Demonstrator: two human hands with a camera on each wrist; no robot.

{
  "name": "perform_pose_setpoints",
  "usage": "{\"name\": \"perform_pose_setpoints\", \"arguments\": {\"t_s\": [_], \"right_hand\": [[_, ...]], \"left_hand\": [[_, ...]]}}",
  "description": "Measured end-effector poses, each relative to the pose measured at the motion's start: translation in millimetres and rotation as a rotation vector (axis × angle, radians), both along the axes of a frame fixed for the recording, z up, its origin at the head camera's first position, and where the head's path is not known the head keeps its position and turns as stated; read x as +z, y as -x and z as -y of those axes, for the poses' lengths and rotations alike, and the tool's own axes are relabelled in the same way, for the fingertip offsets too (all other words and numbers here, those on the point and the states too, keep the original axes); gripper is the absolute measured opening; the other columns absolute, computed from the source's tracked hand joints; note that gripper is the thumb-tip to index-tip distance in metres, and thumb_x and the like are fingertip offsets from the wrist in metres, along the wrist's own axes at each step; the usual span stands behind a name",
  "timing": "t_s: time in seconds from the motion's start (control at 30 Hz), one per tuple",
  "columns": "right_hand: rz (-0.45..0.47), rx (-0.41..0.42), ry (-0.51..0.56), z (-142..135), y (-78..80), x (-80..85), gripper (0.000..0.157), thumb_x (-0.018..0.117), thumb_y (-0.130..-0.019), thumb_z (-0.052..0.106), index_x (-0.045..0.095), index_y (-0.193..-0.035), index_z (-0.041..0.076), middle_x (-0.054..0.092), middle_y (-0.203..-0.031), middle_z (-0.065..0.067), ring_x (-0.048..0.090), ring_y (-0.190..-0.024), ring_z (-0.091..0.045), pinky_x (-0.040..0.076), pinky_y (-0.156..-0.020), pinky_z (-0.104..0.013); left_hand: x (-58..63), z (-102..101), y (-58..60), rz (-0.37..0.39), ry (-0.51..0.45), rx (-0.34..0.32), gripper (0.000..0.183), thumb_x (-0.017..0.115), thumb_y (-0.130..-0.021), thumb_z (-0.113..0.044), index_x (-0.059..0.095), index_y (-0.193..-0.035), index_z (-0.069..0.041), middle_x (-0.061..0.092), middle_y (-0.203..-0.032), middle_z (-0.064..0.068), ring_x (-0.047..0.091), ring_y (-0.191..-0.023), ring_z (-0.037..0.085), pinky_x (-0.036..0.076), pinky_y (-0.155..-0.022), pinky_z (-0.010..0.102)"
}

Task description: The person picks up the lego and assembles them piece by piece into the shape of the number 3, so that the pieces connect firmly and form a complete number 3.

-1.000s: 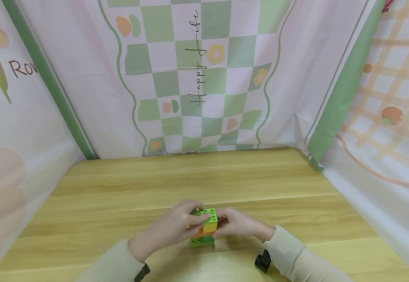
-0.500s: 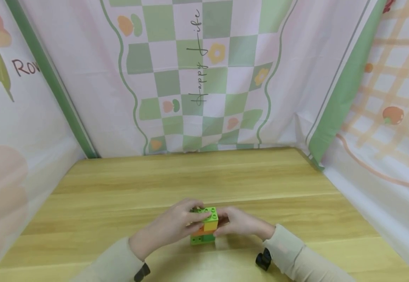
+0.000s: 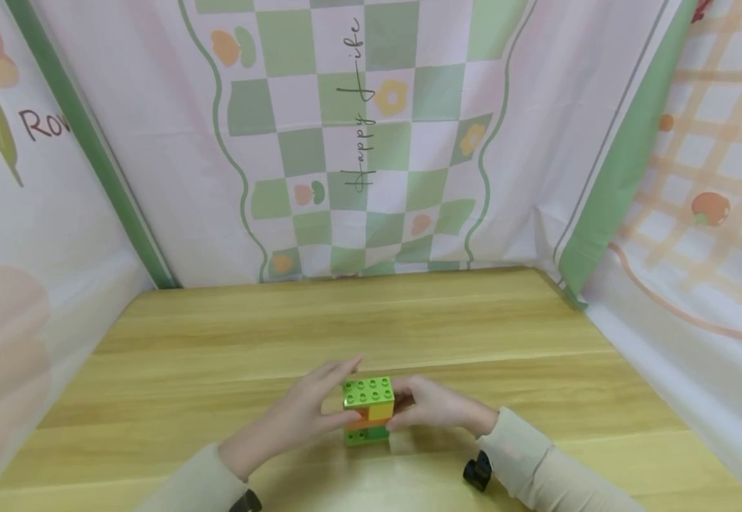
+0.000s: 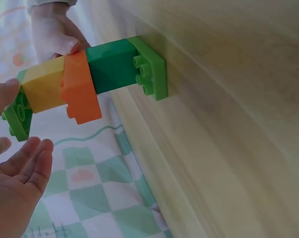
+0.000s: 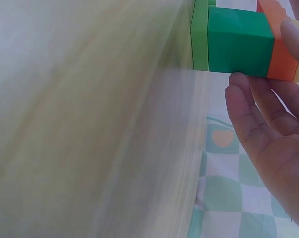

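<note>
A stack of toy building bricks stands upright on the wooden table. At its bottom is a light green studded plate (image 4: 157, 74), under a dark green brick (image 4: 112, 64). Above come an orange brick (image 4: 82, 91), sticking out to one side, and a yellow brick (image 4: 43, 85). A light green plate (image 3: 369, 391) with studs tops it and overhangs the yellow brick to the left. My right hand (image 3: 437, 405) pinches the stack from the right near the orange brick, thumb in front, fingers behind. At the left, my left hand (image 3: 294, 419) spreads thumb and fingers around the top plate's overhanging end.
Wood-grain table (image 3: 217, 341) spreads out around the stack. A checkered fabric backdrop (image 3: 371, 142) hangs behind the table's far edge, with printed cloth on both sides. A small black camera (image 3: 478, 471) sits at my right wrist.
My left hand's fingers have lifted off the top plate and straightened, moving slightly left and uncovering its studs. The right hand and the stack stay in place.
</note>
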State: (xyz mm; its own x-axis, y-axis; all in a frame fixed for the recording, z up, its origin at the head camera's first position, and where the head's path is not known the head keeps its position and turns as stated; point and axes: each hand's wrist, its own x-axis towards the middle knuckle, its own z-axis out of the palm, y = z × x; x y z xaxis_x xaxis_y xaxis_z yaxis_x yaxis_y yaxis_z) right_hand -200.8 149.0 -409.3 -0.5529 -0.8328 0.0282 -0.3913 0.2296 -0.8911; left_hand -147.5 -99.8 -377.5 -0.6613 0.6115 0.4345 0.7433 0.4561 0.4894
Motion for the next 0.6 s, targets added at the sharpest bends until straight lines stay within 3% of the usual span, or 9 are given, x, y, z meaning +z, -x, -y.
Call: {"name": "perform_pose_setpoints", "arguments": {"t_s": [0.2,0.47,0.6], "right_hand": [[0.008,-0.015,-0.001,0.3,-0.8,1.1,0.036,0.068,-0.083,0.010,0.057,-0.117,0.003,0.064,-0.102,0.000,0.061,-0.089,-0.019,0.049,-0.079,-0.030],[0.034,-0.023,-0.007,1.4,-1.4,3.0,0.035,0.068,-0.083,0.010,0.058,-0.117,0.005,0.064,-0.103,0.000,0.061,-0.090,-0.021,0.050,-0.078,-0.029],[0.040,-0.014,0.000,1.7,-3.0,3.9,0.036,0.067,-0.084,0.009,0.057,-0.118,0.003,0.064,-0.104,-0.003,0.061,-0.090,-0.022,0.050,-0.078,-0.029]], "left_hand": [[-6.4,9.6,-1.9,0.180,-0.028,0.053,0.081,0.071,-0.078,-0.030,0.027,-0.145,-0.015,0.052,-0.122,0.004,0.055,-0.099,0.020,0.047,-0.084,0.035],[-16.7,11.2,-2.7,0.309,-0.003,0.108,0.074,0.071,-0.079,-0.030,0.037,-0.139,-0.002,0.057,-0.115,0.006,0.055,-0.090,0.015,0.047,-0.081,0.029],[-21.7,9.3,-3.6,0.364,-0.019,0.129,0.057,0.073,-0.078,-0.027,0.052,-0.125,-0.005,0.058,-0.109,0.004,0.056,-0.087,0.015,0.048,-0.077,0.029]]}}
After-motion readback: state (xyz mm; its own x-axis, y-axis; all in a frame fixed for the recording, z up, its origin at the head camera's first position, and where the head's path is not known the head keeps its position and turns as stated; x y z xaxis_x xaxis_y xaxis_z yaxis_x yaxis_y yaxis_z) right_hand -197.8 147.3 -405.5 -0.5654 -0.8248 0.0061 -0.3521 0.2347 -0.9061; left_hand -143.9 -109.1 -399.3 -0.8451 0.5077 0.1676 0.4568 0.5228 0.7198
